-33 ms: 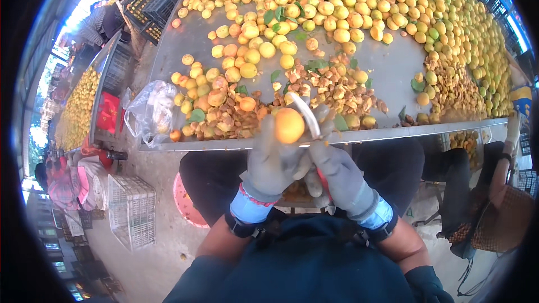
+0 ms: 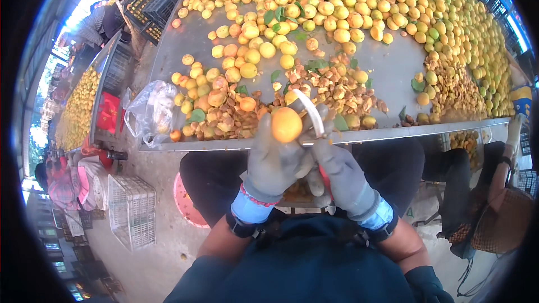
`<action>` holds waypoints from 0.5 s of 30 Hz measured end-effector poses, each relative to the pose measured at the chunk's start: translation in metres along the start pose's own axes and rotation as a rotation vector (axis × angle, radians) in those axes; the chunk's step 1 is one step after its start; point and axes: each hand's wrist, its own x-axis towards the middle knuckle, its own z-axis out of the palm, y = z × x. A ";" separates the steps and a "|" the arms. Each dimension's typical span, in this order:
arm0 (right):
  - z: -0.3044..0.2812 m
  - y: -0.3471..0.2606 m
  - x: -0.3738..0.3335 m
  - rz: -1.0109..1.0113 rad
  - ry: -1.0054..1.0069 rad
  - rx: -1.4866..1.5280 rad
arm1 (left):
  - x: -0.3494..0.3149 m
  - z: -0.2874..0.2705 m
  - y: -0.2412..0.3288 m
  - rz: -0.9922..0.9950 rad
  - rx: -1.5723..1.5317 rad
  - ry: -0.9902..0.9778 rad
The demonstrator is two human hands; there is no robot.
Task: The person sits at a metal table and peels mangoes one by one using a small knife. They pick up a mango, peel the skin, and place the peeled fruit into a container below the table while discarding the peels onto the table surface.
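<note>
A round orange apricot point(image 2: 287, 125) rests in the fingers of my left hand point(image 2: 270, 163), which wears a grey glove. My right hand point(image 2: 343, 177), gloved alike, is closed round the red handle of a knife point(image 2: 311, 113). Its pale curved blade points up and to the left, just right of the apricot; a gap shows between them. Both hands are close together at the near edge of the metal table point(image 2: 393, 87). Beyond them lies a heap of brownish-orange cut fruit pieces point(image 2: 342, 90), with several green leaves among it.
Whole apricots point(image 2: 348, 5) cover the far and right parts of the table. A clear plastic bag point(image 2: 152, 109) hangs at its left corner. On the floor to the left are a white crate point(image 2: 132, 210) and a pink basin point(image 2: 188, 205). Another person's arm point(image 2: 501, 177) is at right.
The knife blade has shifted slightly right and up, away from the apricot. The apricot has moved a little left in my left hand.
</note>
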 end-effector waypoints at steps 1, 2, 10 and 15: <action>0.002 -0.002 -0.001 0.018 0.014 -0.023 | 0.001 -0.006 -0.002 0.001 -0.132 -0.070; 0.004 -0.006 -0.005 0.035 0.028 -0.046 | 0.002 -0.013 -0.005 0.002 -0.264 -0.140; 0.017 -0.006 -0.006 0.064 0.010 -0.025 | 0.003 -0.016 -0.006 0.073 -0.236 -0.116; 0.021 -0.003 -0.007 0.000 0.016 -0.023 | 0.000 -0.005 -0.005 0.113 -0.029 -0.018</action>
